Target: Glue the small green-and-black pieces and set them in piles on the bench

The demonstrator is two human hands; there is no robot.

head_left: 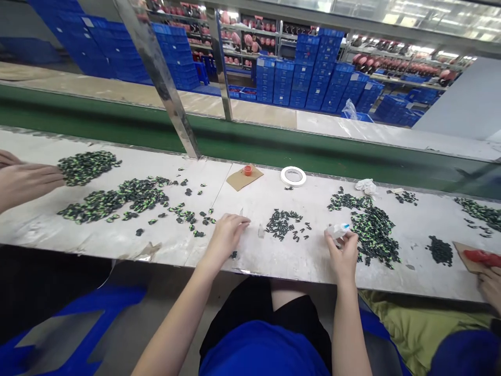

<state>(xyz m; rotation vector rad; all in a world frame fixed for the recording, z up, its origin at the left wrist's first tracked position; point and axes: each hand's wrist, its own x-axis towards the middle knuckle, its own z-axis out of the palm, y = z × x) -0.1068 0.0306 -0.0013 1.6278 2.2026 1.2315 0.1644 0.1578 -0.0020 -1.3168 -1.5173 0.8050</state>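
My left hand rests on the white bench with its fingers curled together near a small clear piece; what they pinch, if anything, I cannot make out. My right hand is closed around a small white glue bottle with a blue band. Between my hands lies a small heap of dark green parts. A larger heap of dark parts lies just right of my right hand.
Green-and-black parts spread over the bench's left, where another person's hands reach in. A tape roll and cardboard with a red cap sit at the back. Another person's hand is at far right. A metal post rises behind.
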